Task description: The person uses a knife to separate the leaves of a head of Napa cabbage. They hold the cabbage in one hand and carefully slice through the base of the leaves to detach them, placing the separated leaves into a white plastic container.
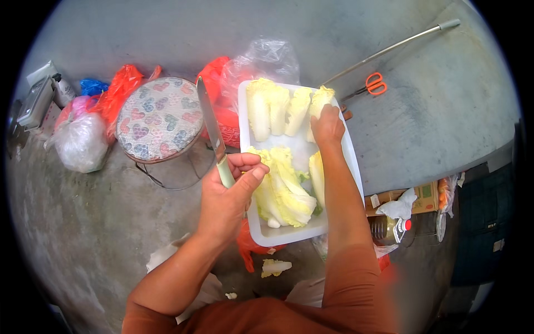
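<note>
A white plastic tray (273, 240) holds several pieces of napa cabbage. Pale pieces (259, 110) stand side by side along its far end, and a larger leafy bunch (281, 188) lies at the near left. My left hand (225, 188) is over the tray's left edge, holding a knife (212, 121) by its pale green handle, blade pointing up and away. My right hand (329, 127) reaches across the tray, its fingers on the cabbage piece (321, 98) in the far right corner; the fingertips are partly hidden. Under my right forearm another cabbage piece (317, 175) shows.
A round stool with a heart-patterned cover (160, 119) stands left, near red bags (125, 87) and a tied clear bag (81, 144). Orange-handled scissors (375, 84) and a metal rod (384, 51) lie right of the tray. An oil bottle (379, 228) and cardboard box (425, 197) are lower right.
</note>
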Motion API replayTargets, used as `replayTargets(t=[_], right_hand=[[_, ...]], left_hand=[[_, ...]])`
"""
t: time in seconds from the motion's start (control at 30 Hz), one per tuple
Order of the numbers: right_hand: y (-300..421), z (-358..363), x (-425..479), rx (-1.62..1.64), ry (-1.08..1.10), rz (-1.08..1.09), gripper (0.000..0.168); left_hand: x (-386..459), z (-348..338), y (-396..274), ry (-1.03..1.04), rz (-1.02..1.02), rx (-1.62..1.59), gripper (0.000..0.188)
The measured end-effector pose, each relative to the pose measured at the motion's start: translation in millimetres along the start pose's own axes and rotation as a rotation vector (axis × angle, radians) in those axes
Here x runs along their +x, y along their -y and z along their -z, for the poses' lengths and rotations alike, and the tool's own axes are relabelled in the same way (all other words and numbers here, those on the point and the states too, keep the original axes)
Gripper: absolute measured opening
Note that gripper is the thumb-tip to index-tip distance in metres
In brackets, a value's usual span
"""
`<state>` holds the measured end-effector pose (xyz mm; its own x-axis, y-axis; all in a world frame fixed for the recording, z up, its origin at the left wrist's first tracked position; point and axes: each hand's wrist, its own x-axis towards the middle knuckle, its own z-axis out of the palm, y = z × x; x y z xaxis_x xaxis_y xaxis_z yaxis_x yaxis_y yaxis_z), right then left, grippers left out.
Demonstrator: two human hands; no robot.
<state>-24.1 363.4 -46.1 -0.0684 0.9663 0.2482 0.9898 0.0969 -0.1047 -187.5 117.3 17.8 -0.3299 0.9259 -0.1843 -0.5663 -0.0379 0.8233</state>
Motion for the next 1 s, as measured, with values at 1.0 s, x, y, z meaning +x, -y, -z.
replayTargets(t=[1.0], right_hand=[[-32.8,21.0,-3.2,0.177,0.006,0.292,0.028]], left_hand=[[2.5,-0.9,-4.3,-0.047,-0.011,0.011,0.023]])
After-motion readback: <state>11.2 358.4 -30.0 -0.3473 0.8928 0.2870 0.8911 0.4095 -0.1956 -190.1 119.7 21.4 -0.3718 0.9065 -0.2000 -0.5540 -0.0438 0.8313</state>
